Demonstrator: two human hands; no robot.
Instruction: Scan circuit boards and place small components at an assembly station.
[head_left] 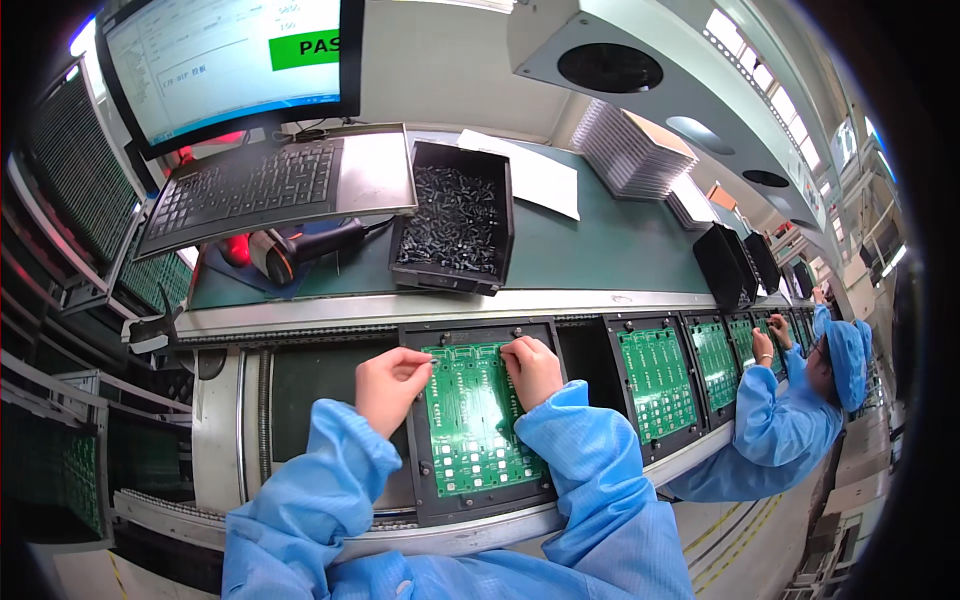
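Both hands pinching at the green PCB [478, 420] far edge – left hand [388, 385] & right hand [532, 368] fingers curled, prob. pressing small parts; imo keeping pressure straight down.

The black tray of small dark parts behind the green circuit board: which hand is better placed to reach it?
Probably the right hand. It rests on the top edge of the green circuit board, almost directly below the black tray of small dark parts. The left hand sits farther left at the board's corner.

Bright, even overhead factory light, soft shadows, glowing monitor [230, 60], strong fisheye bending, dark vignetted corners, sharp centre
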